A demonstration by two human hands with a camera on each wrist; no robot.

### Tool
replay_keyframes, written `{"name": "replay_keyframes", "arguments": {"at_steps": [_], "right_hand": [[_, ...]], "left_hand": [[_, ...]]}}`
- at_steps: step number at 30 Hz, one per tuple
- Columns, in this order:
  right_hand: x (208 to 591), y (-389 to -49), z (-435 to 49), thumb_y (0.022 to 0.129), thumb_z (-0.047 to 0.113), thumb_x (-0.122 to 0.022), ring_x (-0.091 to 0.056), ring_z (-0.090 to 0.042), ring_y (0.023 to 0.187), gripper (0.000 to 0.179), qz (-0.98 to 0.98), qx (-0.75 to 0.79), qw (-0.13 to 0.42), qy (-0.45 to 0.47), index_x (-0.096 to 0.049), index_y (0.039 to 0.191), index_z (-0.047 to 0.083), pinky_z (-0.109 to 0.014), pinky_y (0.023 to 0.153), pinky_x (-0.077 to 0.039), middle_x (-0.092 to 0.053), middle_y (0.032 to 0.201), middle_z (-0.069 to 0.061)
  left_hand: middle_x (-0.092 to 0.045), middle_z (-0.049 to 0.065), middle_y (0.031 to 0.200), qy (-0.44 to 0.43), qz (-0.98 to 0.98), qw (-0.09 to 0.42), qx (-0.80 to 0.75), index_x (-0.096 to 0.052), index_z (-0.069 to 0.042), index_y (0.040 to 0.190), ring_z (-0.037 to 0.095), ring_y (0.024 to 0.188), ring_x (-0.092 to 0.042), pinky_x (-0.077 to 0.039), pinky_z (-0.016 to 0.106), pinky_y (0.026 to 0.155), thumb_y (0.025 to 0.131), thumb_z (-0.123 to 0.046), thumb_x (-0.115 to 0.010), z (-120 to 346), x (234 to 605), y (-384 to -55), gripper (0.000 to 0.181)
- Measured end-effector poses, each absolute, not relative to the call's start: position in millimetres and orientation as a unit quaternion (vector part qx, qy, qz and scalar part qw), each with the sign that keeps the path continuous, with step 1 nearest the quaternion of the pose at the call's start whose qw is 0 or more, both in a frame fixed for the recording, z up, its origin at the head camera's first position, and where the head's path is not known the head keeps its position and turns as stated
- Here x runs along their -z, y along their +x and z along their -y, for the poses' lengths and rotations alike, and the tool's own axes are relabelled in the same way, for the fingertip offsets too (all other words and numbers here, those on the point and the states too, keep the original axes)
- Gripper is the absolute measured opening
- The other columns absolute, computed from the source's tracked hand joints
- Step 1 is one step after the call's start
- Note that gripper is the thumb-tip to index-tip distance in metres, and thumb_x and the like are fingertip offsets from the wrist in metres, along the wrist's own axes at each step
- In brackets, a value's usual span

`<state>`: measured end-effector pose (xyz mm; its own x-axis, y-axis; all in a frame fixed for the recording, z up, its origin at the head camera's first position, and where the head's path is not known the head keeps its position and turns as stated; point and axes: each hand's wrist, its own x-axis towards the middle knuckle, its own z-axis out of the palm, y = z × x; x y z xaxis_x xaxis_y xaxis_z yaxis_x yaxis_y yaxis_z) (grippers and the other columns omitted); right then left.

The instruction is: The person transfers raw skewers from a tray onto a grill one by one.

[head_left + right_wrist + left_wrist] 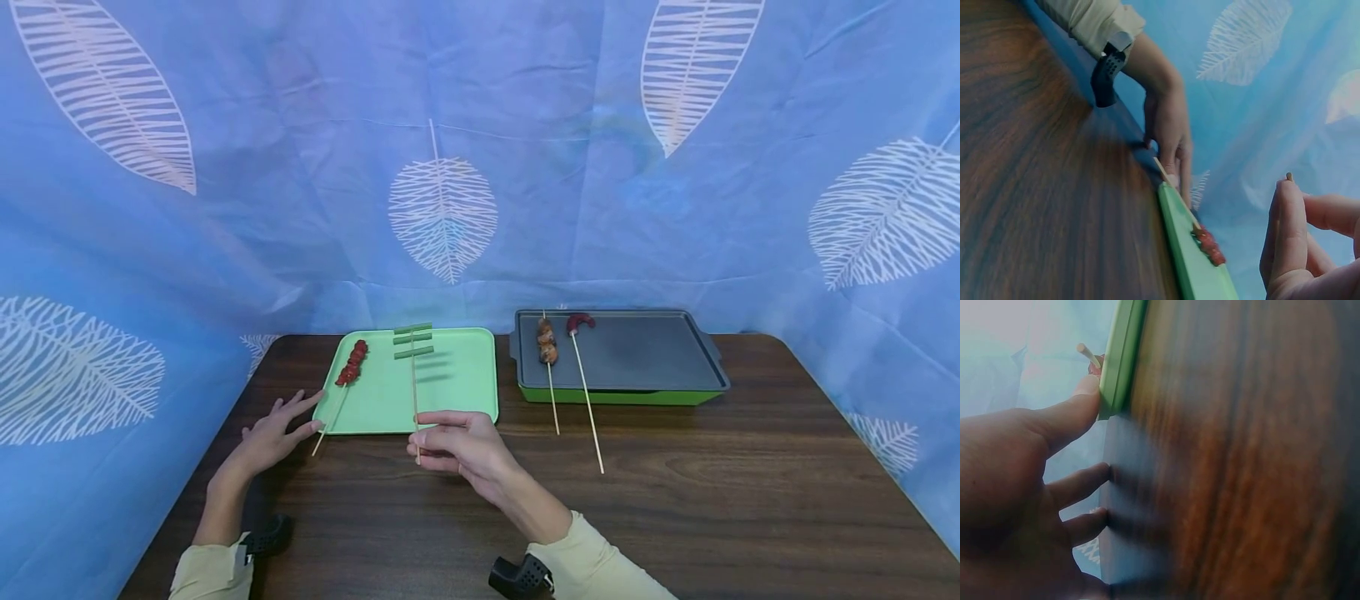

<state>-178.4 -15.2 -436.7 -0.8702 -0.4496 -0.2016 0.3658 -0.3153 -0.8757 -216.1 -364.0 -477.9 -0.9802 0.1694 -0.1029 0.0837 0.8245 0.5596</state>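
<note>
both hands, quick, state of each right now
Left hand: open, at the edge of the green tray.
Right hand: closed, holding the skewer of green pieces.

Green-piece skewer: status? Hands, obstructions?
Right hand pinching green-piece skewer, held above tray. Left hand at tray's near-left corner. Nothing visibly blocking it; brown skewer and red-tipped skewer on griddle's left part.

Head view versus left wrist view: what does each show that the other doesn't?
Only the head view: the right hand pinching the green-piece skewer; the grill plate bearing the brown skewer and curled red skewer.

Only the left wrist view: the palm side of the left hand, and the green tray edge-on, up close.

Both: that hand at the tray, wooden table, blue backdrop, and the red-chunk skewer, mostly hidden in the left wrist view.
</note>
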Motion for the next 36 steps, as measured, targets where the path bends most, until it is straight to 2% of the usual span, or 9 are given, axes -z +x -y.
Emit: {"name": "replay_keyframes", "arguments": {"at_steps": [7, 11, 19, 36], "right_hand": [[428.6, -174.7, -10.2, 0.092, 0.003, -0.073, -0.075, -0.025, 0.097, 0.041, -0.534, 0.806, 0.251, -0.042, -0.065, 0.131, -0.006, -0.034, 0.084, -0.060, -0.074, 0.111, -0.023], [425.6, -171.7, -25.7, 0.091, 0.002, -0.074, -0.075, -0.025, 0.098, 0.042, -0.537, 0.805, 0.248, -0.039, -0.064, 0.132, -0.006, -0.034, 0.084, -0.060, -0.072, 0.113, -0.026], [417.9, -163.7, -60.4, 0.092, 0.001, -0.072, -0.075, -0.024, 0.098, 0.051, -0.539, 0.806, 0.241, -0.040, -0.056, 0.139, -0.010, -0.033, 0.084, -0.060, -0.074, 0.107, -0.018], [406.6, -158.9, -129.4, 0.097, 0.005, -0.070, -0.074, -0.023, 0.104, 0.057, -0.581, 0.779, 0.229, -0.058, -0.046, 0.145, -0.012, -0.032, 0.088, -0.059, -0.073, 0.112, -0.014]], "left_hand": [[-0.016, 0.038, 0.162, 0.060, -0.953, 0.081, -0.286, -0.035, -0.008, 0.160, 0.069, 0.143, -0.002, 0.003, 0.094, 0.089, 0.103, -0.044, -0.060, 363.8, 477.9, -216.9, 0.072], [-0.015, 0.038, 0.162, 0.060, -0.953, 0.082, -0.285, -0.034, -0.009, 0.160, 0.069, 0.143, -0.002, 0.003, 0.094, 0.089, 0.103, -0.045, -0.059, 364.3, 478.1, -216.3, 0.072], [-0.015, 0.038, 0.162, 0.060, -0.952, 0.081, -0.288, -0.034, -0.008, 0.160, 0.068, 0.143, -0.001, 0.003, 0.094, 0.089, 0.103, -0.044, -0.060, 364.7, 476.4, -216.5, 0.072], [-0.018, 0.037, 0.162, 0.064, -0.954, 0.071, -0.283, -0.036, -0.007, 0.160, 0.068, 0.144, -0.003, 0.002, 0.094, 0.090, 0.104, -0.040, -0.060, 364.9, 473.7, -215.6, 0.069]]}}
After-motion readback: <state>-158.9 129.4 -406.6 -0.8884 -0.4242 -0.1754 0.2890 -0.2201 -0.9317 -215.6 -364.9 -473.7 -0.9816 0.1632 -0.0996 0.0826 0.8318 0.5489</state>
